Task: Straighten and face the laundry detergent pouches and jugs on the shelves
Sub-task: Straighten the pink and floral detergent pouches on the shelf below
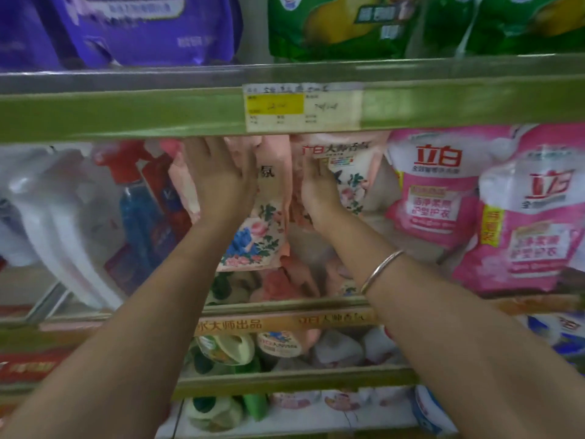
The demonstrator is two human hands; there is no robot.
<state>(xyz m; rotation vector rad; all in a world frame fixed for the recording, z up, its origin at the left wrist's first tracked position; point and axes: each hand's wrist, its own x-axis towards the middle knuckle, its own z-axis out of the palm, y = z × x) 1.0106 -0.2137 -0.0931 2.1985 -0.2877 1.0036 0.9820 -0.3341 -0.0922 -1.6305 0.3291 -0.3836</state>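
Pale pink floral plastic detergent pouch point(266, 223) upright at frame centre, on the middle shelf.
Left hand point(218, 179) flat against its upper left, fingers straight and released; right hand point(318, 188) at left edge of matching floral pouch point(351, 182) just beside, fingers partly hidden, grip impossible to tell. Thin silver bangle point(380, 270) on right wrist. Pink-and-white pouches point(433, 191) right of centre.

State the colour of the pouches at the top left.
The pouches are purple with white print; the head view shows them best.
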